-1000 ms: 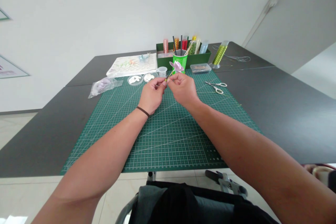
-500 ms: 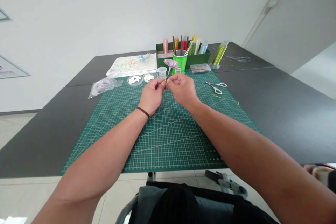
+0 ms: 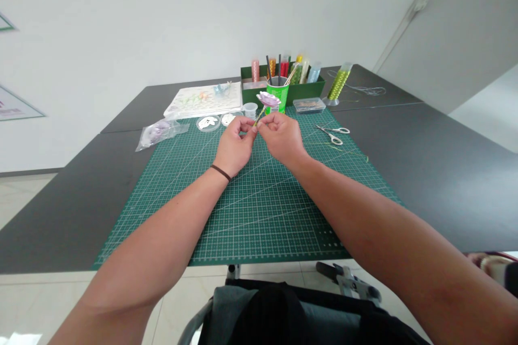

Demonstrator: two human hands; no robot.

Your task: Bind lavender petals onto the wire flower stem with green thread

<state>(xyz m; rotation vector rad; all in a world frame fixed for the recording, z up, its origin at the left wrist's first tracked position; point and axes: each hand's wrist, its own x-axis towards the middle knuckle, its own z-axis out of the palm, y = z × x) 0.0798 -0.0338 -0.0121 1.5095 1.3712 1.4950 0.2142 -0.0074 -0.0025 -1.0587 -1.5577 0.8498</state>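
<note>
A small pale purple flower [image 3: 268, 99] on a thin green stem sticks up between my two hands. My left hand [image 3: 234, 145] pinches the stem from the left, fingers closed. Closed on the same stem from the right is my right hand [image 3: 282, 137]. Both hands hover above the far half of a green cutting mat [image 3: 251, 215] on a dark table. A thin dark band circles my left wrist.
White-handled scissors [image 3: 334, 134] lie on the mat to the right. Behind the hands stand a green cup [image 3: 279, 92] of sticks, a green box [image 3: 301, 89] of bead tubes, small clear dishes [image 3: 209, 123], a plastic bag [image 3: 159, 132], a white sheet [image 3: 204, 99] and a wire spool [image 3: 339, 83].
The flower head has swung between my fingers, first leftward, then back toward the right and more upright. My hands have stayed in nearly the same place.
</note>
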